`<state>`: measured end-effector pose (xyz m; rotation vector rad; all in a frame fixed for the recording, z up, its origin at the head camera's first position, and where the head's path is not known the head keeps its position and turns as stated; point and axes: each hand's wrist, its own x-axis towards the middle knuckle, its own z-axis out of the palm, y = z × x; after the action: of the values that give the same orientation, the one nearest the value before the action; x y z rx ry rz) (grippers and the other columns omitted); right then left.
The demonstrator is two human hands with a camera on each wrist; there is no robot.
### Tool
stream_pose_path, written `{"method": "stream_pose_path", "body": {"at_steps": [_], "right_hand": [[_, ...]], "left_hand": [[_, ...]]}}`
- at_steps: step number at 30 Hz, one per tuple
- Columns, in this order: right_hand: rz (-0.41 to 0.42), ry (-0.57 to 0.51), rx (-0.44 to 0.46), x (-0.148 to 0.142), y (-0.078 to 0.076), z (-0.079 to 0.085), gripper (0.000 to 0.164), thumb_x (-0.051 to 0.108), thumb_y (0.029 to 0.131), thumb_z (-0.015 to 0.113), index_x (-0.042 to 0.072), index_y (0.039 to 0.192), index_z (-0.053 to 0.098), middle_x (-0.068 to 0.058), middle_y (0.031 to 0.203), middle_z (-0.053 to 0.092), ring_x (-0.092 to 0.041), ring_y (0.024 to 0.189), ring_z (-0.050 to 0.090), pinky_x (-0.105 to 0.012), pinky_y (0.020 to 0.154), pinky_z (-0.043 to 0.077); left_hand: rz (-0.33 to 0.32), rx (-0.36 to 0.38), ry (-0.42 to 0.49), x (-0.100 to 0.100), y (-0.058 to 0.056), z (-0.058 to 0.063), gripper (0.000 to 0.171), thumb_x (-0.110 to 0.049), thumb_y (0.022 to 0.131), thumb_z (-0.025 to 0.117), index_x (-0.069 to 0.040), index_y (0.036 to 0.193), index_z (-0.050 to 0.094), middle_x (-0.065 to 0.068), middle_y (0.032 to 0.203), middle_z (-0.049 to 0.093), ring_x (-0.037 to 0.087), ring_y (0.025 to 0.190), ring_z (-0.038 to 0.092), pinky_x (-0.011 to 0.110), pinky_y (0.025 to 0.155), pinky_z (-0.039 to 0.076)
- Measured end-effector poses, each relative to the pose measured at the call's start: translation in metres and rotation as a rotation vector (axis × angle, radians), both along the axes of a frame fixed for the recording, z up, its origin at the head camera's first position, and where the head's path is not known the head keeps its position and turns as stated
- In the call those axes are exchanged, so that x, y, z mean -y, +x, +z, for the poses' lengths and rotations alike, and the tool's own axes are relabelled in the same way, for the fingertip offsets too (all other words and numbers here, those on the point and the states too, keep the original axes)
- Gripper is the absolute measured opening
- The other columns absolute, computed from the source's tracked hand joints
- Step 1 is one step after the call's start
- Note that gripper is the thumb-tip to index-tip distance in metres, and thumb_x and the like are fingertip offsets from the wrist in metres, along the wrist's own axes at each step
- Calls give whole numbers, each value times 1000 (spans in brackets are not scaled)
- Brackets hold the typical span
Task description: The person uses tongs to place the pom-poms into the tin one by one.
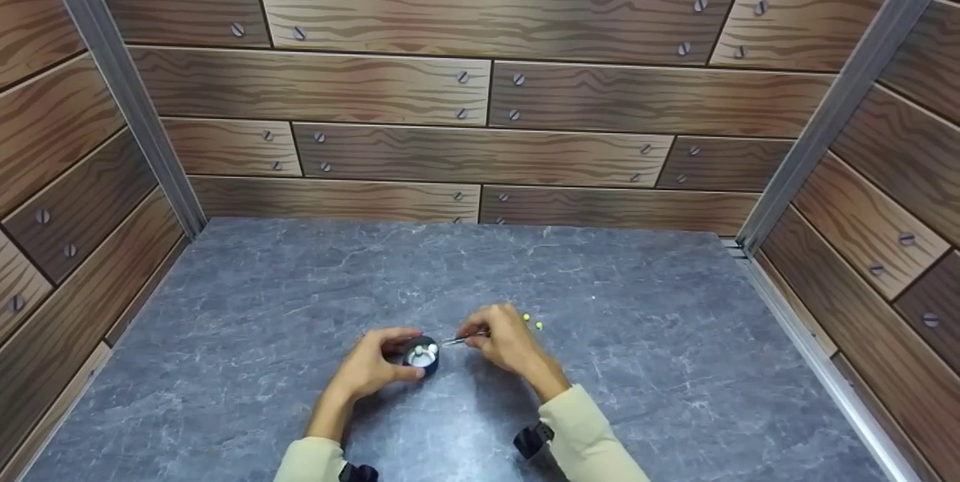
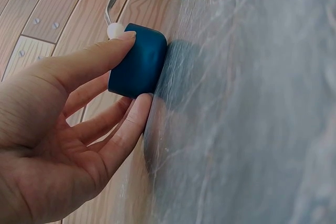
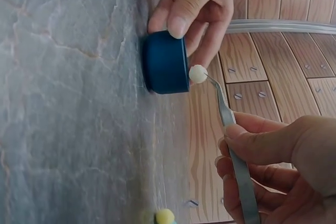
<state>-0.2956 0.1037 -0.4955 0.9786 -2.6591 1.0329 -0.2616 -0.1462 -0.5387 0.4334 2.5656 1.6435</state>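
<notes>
A small dark blue cup [image 2: 137,61] stands on the grey tabletop. My left hand [image 1: 371,366] holds it by its sides, thumb on the near wall and fingers on the far one. In my right hand [image 1: 501,339] I pinch bent-tip metal tweezers [image 3: 239,166] between thumb and fingers. A white ball [image 3: 198,74] sits at the tweezer tips, right at the cup's rim. Whitish balls [image 1: 418,350] show within the cup's mouth in the head view; the left wrist view hides the inside.
Two small yellow balls [image 1: 538,325] lie on the marbled grey table [image 1: 637,362], just beyond my right hand. Wood-patterned panels [image 1: 390,91] with metal corner posts [image 1: 832,99] wall in the table at the back and both sides.
</notes>
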Motion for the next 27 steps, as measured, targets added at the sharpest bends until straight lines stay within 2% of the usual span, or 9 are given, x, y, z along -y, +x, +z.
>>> {"method": "stream_pose_path", "body": {"at_steps": [17, 20, 27], "right_hand": [[29, 30, -51, -1, 1, -4, 13, -6, 79, 80, 4, 88, 81, -10, 82, 78, -15, 70, 70, -20, 64, 54], [25, 23, -28, -3, 1, -4, 14, -7, 80, 79, 3, 89, 81, -10, 83, 78, -17, 71, 69, -19, 64, 53], [-7, 36, -7, -10, 1, 0, 18, -7, 82, 77, 5, 94, 82, -10, 89, 78, -20, 78, 71, -26, 70, 57]], "left_hand": [[-19, -25, 7, 1, -2, -1, 58, -6, 77, 89, 3, 130, 67, 23, 126, 72, 39, 113, 69, 55, 101, 54], [-16, -28, 2, 1, -1, -1, 58, -7, 77, 89, 3, 130, 68, 23, 126, 72, 39, 113, 69, 54, 101, 54], [4, 16, -22, 1, 0, 1, 58, -10, 77, 90, -2, 131, 68, 21, 127, 72, 37, 116, 68, 54, 102, 53]]}}
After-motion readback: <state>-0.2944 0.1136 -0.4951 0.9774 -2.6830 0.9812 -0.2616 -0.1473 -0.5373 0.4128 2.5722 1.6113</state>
